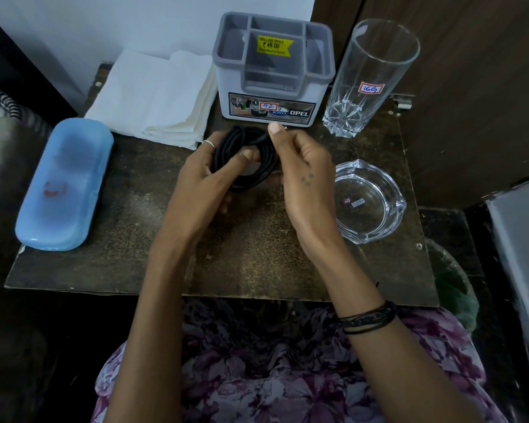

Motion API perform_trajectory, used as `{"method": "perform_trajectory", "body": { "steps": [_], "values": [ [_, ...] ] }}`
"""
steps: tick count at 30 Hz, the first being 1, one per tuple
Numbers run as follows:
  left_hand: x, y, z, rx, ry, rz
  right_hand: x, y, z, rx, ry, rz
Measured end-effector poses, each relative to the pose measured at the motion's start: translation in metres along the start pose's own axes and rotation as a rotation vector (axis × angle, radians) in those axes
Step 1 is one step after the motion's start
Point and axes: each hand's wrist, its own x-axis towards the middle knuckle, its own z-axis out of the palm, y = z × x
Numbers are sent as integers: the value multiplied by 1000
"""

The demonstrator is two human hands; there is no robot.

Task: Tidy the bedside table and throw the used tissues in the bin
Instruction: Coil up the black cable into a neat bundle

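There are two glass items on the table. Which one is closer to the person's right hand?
The low glass ashtray, just beside the right hand. The tall drinking glass stands farther back, next to the grey organiser.

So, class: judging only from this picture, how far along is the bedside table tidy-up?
Done: no crumpled tissues show on the table; the napkins sit folded in a stack. In hand: the left hand and right hand hold a coiled black cable. Left: stowing it, perhaps in the grey organiser. Whether tissues reached the bin cannot be seen.
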Motion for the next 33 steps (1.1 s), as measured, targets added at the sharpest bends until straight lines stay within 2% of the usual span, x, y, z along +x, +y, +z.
{"method": "perform_trajectory", "body": {
  "steps": [4, 8, 12, 16, 22, 27, 33],
  "values": [
    [1, 1, -10, -76, -25, -87, 1, -2, 2, -24, -24, 42],
    [0, -1, -28, -113, 9, -95, 5, 3, 2, -90, -84, 126],
    [-2, -8, -48, 121, 31, -95, 6, 8, 10, -170, -168, 180],
    [-6, -13, -58, 382, 63, -86, 2, 5, 25, -200, -178, 147],
    [-7, -12, -61, 580, 139, 2, -2, -3, 41, -308, -159, 56],
    [-9, -9, -67, 747, 209, 34, -5, -7, 49, -328, -241, 35],
    [6, 2, -72, 762, 332, 121, 5, -15, 57, -348, -46, -21]
  ]
}}
